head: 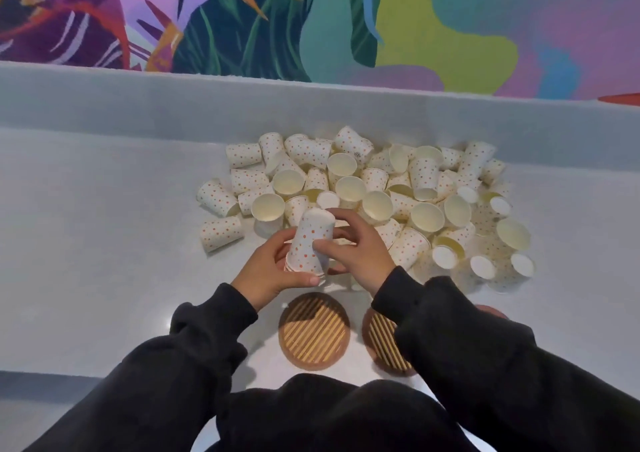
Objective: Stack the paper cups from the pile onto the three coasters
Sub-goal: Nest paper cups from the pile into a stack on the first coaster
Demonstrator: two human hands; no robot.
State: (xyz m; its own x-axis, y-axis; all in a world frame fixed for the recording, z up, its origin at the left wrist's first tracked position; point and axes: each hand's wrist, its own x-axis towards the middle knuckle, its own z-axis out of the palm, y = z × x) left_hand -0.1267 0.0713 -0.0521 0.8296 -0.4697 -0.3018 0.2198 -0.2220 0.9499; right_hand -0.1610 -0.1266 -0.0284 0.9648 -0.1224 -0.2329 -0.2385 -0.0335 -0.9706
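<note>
Grips a short upside-down stack of cups [310, 244] in both hands, over the table [104, 244], between pile [381, 188] and coasters. Wraps the left hand [273, 271] round the rims at the bottom, thumb along the near edge. Pinches the stack's side with the right hand [353, 247], thumb on the front, fingers behind. Shows the pile just beyond the hands, cups lying every way. Shows one coaster [314, 334] whole below the stack, a second coaster [381, 344] half under the right sleeve [450, 330], a third coaster [491, 310] as a sliver past it
</note>
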